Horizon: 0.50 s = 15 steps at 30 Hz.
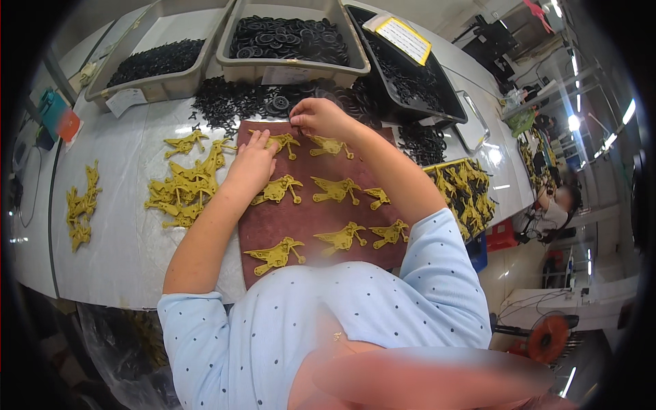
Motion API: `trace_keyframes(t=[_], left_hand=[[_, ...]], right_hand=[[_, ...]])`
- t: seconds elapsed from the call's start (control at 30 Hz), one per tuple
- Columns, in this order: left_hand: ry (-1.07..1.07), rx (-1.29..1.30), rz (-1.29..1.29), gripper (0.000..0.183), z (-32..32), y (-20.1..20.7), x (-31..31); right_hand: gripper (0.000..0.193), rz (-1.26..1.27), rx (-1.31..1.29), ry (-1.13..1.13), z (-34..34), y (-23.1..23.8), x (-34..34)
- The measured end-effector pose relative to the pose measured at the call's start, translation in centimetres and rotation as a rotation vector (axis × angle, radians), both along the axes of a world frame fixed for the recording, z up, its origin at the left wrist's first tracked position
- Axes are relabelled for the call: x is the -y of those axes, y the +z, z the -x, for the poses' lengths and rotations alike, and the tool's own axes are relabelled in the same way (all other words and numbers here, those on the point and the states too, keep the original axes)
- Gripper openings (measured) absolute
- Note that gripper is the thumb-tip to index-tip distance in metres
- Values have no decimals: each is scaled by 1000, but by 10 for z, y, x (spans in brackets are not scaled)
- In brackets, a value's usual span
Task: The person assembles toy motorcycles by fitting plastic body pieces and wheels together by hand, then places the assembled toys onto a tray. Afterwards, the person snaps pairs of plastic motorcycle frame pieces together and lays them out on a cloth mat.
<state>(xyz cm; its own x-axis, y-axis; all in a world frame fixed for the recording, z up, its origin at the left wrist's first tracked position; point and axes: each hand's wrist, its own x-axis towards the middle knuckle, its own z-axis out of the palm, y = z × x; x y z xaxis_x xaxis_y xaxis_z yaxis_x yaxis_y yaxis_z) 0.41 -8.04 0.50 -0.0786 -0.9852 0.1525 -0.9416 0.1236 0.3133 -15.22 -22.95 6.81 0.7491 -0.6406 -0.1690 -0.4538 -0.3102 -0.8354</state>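
Note:
A yellow plastic part (284, 143), shaped like a toy bike frame, lies at the far left of a brown mat (301, 222). My left hand (255, 162) rests beside it, fingers stretched out and touching its left end. Just beyond, at the mat's far edge, my right hand (320, 117) is closed in a pinch; whatever is between its fingertips is too small and dark to make out. Another yellow part (331, 146) lies below the right wrist. Several more, such as the yellow part (336, 189) in the middle, are spread in rows on the mat.
Loose black pieces (219, 102) are heaped beyond the mat. Behind them stand a grey bin of black wheels (294, 72), a grey bin of small pieces (102, 96) and a black bin (454, 113). Yellow parts are piled (184, 188) at left and fill a tray (465, 195) at right.

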Motion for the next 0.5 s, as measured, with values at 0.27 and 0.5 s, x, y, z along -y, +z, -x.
trace_keyframes(t=[0.27, 0.5], left_hand=[[0, 23, 27, 40, -2, -9, 1], [3, 48, 48, 41, -1, -11, 2]], right_hand=[[19, -330, 57, 47, -10, -3, 5], [23, 81, -189, 92, -11, 2, 0]])
